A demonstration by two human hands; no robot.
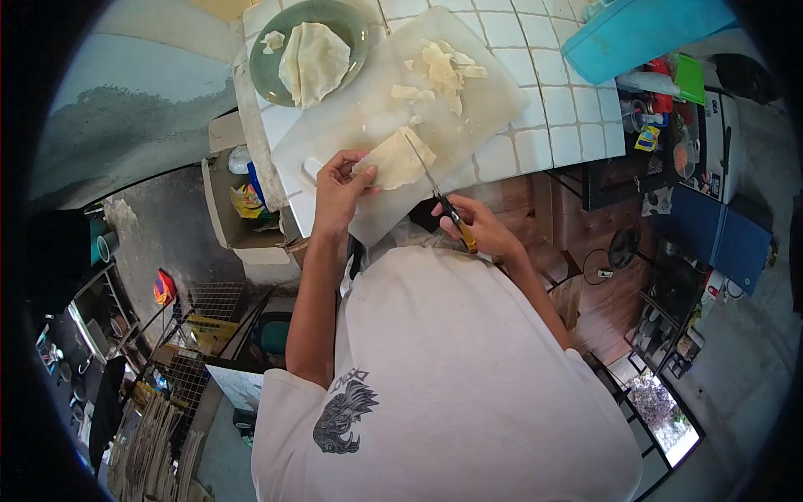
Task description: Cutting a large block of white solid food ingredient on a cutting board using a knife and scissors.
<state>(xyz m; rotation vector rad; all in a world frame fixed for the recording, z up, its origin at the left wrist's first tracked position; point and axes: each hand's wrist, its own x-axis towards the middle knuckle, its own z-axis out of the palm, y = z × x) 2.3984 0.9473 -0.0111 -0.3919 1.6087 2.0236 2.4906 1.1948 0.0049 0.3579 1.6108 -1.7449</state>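
Between thumb and fingers, my left hand (344, 182) grips the left end of a pale, thin wrapper sheet (398, 158). My right hand (473, 223) holds scissors (450, 211) with dark and yellow handles. Their blades reach across the sheet's right part, one showing on top of it. Under the sheet lies a translucent white cutting board (357, 128), its near corner jutting past the counter edge. Torn wrapper scraps (444, 72) are heaped on the board's far right. At the far left, a green plate (266, 72) bears a folded stack of wrappers (313, 63) and a small scrap.
A white-tiled counter (552, 103) carries the board and plate. At its right stands a blue plastic container (640, 37). An opened cardboard box (219, 207) with packets sits below the left edge. Farther right are a dark stand fan (624, 248) and a blue cabinet (715, 232).
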